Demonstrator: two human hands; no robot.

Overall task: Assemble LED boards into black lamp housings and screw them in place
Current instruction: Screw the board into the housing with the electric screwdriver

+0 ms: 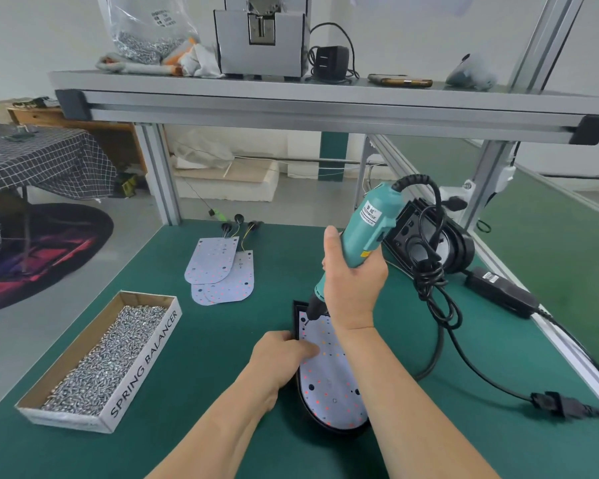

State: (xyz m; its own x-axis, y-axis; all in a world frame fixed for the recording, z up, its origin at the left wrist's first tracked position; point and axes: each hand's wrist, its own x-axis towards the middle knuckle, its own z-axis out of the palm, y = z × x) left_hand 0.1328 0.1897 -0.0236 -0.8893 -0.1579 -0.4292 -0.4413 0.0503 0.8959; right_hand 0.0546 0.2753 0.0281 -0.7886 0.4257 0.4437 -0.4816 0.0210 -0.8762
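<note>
Right now your right hand (355, 288) is wrapped tight around the teal electric screwdriver (367, 233), its tip down on the far left corner of the LED board (329, 375). That board lies inside the black lamp housing (300, 406) on the green mat (222, 357). Your left hand (281, 357) rests on the housing's left edge, fingers curled and pressing onto the board. Left of the housing sits the cardboard box of screws (101, 361); beyond it, spare LED boards (222, 271) lie stacked. More empty housings (429, 233) stand behind the screwdriver.
</note>
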